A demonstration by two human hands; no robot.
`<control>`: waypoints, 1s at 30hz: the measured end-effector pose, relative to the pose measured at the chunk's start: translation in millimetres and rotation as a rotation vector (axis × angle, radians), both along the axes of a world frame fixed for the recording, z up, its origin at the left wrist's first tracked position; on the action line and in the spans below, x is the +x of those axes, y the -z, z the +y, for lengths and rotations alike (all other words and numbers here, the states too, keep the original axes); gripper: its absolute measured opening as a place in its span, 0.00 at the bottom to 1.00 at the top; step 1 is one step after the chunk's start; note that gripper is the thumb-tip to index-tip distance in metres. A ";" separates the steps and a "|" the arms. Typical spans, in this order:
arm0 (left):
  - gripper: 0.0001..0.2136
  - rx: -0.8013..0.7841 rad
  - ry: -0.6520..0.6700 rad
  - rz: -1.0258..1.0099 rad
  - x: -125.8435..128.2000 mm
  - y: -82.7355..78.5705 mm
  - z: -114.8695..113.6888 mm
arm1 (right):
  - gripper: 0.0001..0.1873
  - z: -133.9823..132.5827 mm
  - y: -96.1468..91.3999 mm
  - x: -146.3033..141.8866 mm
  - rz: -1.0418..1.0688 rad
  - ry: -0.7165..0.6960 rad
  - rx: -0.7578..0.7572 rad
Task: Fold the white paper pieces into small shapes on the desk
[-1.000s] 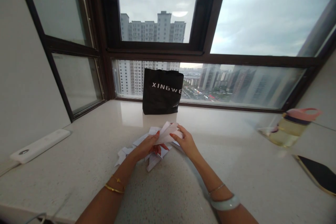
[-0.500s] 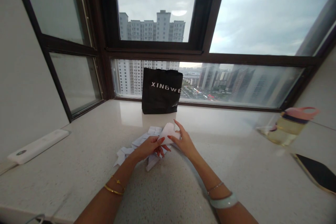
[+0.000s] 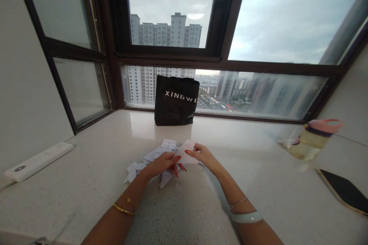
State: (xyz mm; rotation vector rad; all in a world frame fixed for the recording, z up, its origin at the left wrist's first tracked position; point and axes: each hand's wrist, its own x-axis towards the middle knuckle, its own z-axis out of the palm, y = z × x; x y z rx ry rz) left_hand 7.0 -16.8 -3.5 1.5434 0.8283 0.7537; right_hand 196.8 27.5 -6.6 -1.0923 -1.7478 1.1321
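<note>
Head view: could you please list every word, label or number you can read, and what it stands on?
"XINGWE": white capitals on the black bag; any letters past the bag's edge are hidden.
No writing shows on the folded paper pinched between the left hand and the right hand.
Nothing is readable on the bottle or the power strip.

Red-nailed left hand (image 3: 161, 164) with two gold bangles (image 3: 124, 208); red-nailed right hand (image 3: 202, 155) with thin chain (image 3: 238, 201) and pale bangle (image 3: 246, 217).

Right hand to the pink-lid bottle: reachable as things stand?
Probably yes: only bare counter lies between the right hand and the bottle, though that hand is pinching a white paper piece with the left hand.
</note>
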 end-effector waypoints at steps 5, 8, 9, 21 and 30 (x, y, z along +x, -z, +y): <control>0.21 0.052 -0.006 0.027 5.2 2.2 -0.3 | 0.22 2.7 -0.4 5.7 0.027 -0.159 -0.161; 0.24 0.127 -0.175 0.066 7.6 6.9 3.7 | 0.22 26.7 3.0 20.5 -0.143 0.100 -0.065; 0.25 0.172 -0.248 0.078 7.6 8.4 5.1 | 0.22 37.0 3.6 28.9 -0.241 0.239 -0.017; 0.21 0.481 -0.571 0.294 -1.9 12.1 8.1 | 0.17 80.1 19.8 95.8 -0.870 0.912 0.175; 0.20 0.361 -0.843 0.008 -13.6 7.3 19.0 | 0.16 44.8 16.7 25.7 -0.849 0.276 0.308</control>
